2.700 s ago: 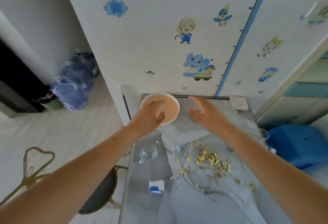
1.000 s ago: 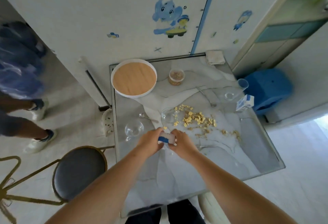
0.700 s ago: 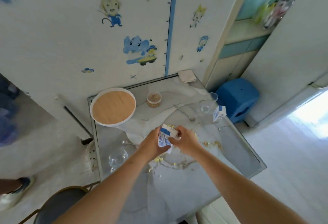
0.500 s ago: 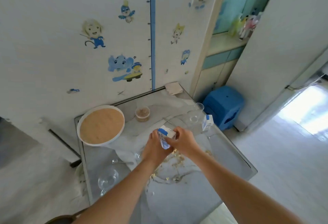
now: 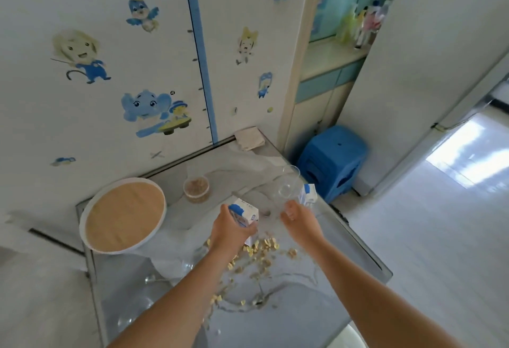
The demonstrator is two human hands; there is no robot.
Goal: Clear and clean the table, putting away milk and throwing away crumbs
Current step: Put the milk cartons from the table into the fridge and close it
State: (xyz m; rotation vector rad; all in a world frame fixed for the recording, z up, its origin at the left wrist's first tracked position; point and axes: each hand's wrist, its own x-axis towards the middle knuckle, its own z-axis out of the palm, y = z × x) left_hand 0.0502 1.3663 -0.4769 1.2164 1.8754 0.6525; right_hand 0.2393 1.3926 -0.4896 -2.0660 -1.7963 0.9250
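Half a second ago both hands were on the one milk carton (image 5: 243,214); now the right hand (image 5: 298,217) has let go and moved off toward the far right corner, while the left hand (image 5: 230,230) alone stays clamped round the carton, lifted clear of the table (image 5: 297,317). The right hand is open, fingers loosely spread, reaching for the second milk carton (image 5: 308,195) that stands just beyond its fingertips, beside a clear glass (image 5: 286,185); whether it touches the glass I cannot tell. So the job looks barely started: one carton in hand, one about to be taken, neither put away. The cereal crumbs (image 5: 257,254) lie scattered just below and nearer than both hands, unswept. Left of the left hand sit a wooden-topped round tray (image 5: 124,215) and a small cup of cereal (image 5: 196,188), and a folded cloth (image 5: 249,138) lies at the far edge, unused.
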